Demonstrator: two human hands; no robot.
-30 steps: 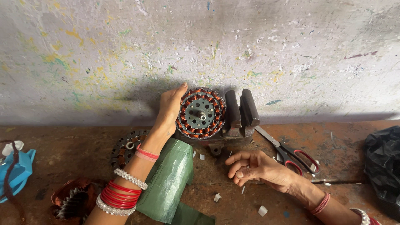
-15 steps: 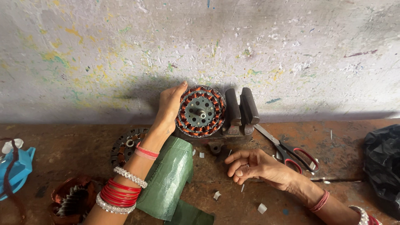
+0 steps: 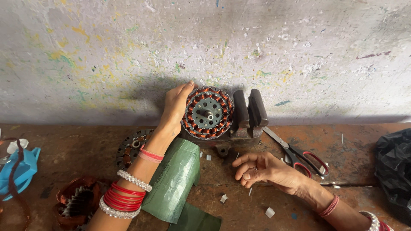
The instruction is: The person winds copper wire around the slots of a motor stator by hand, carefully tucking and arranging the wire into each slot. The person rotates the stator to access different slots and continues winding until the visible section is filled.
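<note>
Head view looks down on a worn brown workbench (image 3: 351, 141) set against a pale wall flecked with yellow and green paint. At the wall stands a round stator (image 3: 208, 113), copper windings ringing a grey hub, upright on its edge and face toward the camera. The left hand (image 3: 175, 107) cups its left rim, fingers curved over the top edge and holding it steady. Just beside the stator's right side sits a dark bench vise (image 3: 249, 112). The right hand (image 3: 261, 169) rests on the bench in front of the vise, fingers loosely curled and holding nothing; whether the fingertips pinch anything small I cannot tell. Red-handled scissors (image 3: 299, 156) lie near that hand, blades pointing at the vise. A folded green sheet (image 3: 173, 179) lies under the left forearm, with a second, bare stator (image 3: 130, 147) flat behind the wrist. Far left lies a blue plastic piece (image 3: 19, 171); far right, a black plastic bag (image 3: 394, 164). Small white scraps dot the bench.
</note>
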